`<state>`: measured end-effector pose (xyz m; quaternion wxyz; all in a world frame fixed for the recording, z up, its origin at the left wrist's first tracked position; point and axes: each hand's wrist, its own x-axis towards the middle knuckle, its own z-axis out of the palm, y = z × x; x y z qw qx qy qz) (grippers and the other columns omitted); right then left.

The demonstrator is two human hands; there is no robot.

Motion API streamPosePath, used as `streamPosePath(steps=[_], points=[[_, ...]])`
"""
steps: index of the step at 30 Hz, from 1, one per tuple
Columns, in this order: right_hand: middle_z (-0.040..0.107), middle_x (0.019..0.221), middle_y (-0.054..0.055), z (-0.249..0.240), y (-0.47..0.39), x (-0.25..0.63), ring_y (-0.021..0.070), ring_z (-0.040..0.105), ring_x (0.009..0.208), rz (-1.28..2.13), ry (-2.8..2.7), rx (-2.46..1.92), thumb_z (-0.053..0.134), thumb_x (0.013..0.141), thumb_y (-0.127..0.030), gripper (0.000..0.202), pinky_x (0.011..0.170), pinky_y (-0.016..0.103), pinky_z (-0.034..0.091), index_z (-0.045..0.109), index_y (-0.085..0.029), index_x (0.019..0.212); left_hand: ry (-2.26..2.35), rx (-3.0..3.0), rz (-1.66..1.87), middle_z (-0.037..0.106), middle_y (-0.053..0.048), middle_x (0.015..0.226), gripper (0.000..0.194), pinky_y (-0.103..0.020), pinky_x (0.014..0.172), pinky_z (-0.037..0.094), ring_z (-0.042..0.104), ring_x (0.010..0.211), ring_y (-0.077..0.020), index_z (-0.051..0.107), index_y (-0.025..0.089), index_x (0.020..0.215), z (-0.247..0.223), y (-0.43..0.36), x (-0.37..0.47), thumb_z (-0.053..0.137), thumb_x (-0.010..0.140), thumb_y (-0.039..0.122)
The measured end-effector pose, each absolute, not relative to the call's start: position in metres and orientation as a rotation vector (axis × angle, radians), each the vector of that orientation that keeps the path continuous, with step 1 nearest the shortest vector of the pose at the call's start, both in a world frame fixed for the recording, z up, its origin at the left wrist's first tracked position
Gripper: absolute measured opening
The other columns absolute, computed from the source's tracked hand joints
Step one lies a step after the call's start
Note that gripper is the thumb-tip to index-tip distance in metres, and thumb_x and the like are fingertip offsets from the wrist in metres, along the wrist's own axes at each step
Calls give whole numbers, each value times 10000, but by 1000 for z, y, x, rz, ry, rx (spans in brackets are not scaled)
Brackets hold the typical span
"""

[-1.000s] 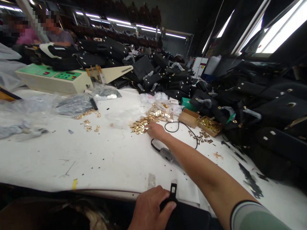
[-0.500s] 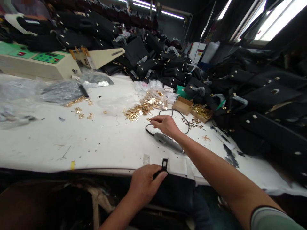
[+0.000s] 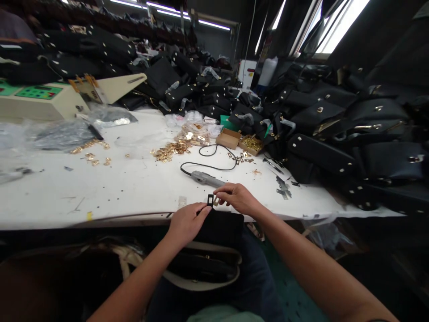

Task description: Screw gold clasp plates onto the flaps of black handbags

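At the table's front edge, my left hand (image 3: 187,223) pinches the base of a black strap tab (image 3: 210,200) with a rectangular hole. The tab stands up from a black bag (image 3: 224,228) that lies over my lap, its lower compartment gaping. My right hand (image 3: 239,199) is closed on a small gold metal plate (image 3: 216,201) with a slot, held just right of the tab. Whether the plate touches the tab I cannot tell. Behind my right hand lies a grey corded power tool (image 3: 206,178).
Gold plates (image 3: 170,151) lie heaped mid-table. Behind are an open cardboard box (image 3: 228,138) and a box of small gold parts (image 3: 251,144). A black cord (image 3: 214,168) loops across the white table (image 3: 134,192). Black bags (image 3: 321,156) pile up at right; a beige machine (image 3: 36,100) stands left.
My right hand has come back from near the heap, carrying a gold plate to beside the black tab. My left hand still grips the tab. The view has shifted.
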<state>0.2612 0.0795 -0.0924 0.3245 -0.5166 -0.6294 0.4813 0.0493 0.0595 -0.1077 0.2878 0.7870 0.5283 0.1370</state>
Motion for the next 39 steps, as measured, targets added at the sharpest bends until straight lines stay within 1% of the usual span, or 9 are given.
streamPosePath(steps=[3, 5, 13, 18, 23, 30, 34, 37, 39], points=[[706, 932, 60, -88, 79, 261, 133, 654, 708, 1229, -1692, -1313, 608, 901, -318, 251, 644, 253, 510, 774, -165, 1012, 1456, 2024, 410, 759, -31, 1107, 378, -319, 849, 463, 682, 1026, -245, 681, 278, 1220, -103, 57, 55, 460, 972, 458], [695, 945, 58, -88, 79, 261, 134, 649, 731, 1207, -1731, -1269, 596, 913, -296, 241, 672, 258, 520, 777, -174, 1015, 1461, 1995, 429, 760, -29, 1119, 417, -330, 879, 469, 682, 1050, -252, 636, 272, 1305, -100, 56, 58, 476, 964, 451], [657, 952, 45, -94, 81, 261, 165, 639, 853, 945, -1715, -1280, 602, 920, -281, 209, 708, 264, 518, 782, -229, 1013, 1464, 2038, 439, 769, -12, 1091, 467, -344, 865, 481, 692, 1033, -258, 592, 273, 1375, -99, 52, 62, 473, 965, 462], [689, 929, 47, -99, 83, 256, 140, 639, 743, 1106, -1583, -1262, 631, 886, -325, 228, 645, 259, 515, 778, -192, 999, 1409, 2046, 466, 774, 7, 1045, 468, -320, 830, 469, 696, 994, -238, 571, 288, 1392, -99, 54, 60, 480, 963, 452], [722, 780, 40, -105, 83, 250, 137, 629, 657, 1360, -1389, -1258, 694, 829, -385, 284, 587, 249, 499, 770, -155, 978, 1367, 2047, 485, 767, 35, 990, 403, -294, 785, 455, 691, 917, -210, 605, 346, 1346, -100, 55, 58, 481, 969, 418], [732, 877, 59, -103, 78, 249, 164, 648, 730, 1331, -1477, -1240, 652, 880, -464, 333, 599, 262, 514, 772, -179, 1004, 1412, 2054, 458, 768, 15, 994, 329, -284, 745, 452, 693, 911, -218, 703, 323, 1189, -106, 57, 59, 483, 968, 426], [726, 1001, 67, -100, 71, 249, 192, 655, 834, 1131, -1632, -1250, 721, 844, -367, 280, 716, 310, 528, 772, -215, 1074, 1417, 2036, 470, 770, 0, 1016, 334, -295, 783, 465, 693, 938, -226, 710, 306, 1185, -108, 60, 59, 494, 961, 430], [720, 959, 52, -104, 66, 249, 187, 645, 857, 987, -1716, -1254, 720, 835, -252, 279, 770, 316, 508, 766, -236, 1110, 1407, 2019, 471, 771, -6, 1037, 330, -298, 784, 476, 693, 950, -230, 724, 297, 1154, -110, 62, 58, 495, 959, 430], [717, 944, 45, -109, 65, 248, 181, 643, 849, 963, -1705, -1253, 702, 845, -226, 265, 769, 313, 500, 769, -240, 1101, 1402, 2002, 479, 767, -3, 1073, 332, -295, 800, 484, 692, 980, -229, 725, 300, 1154, -112, 63, 58, 492, 960, 434]])
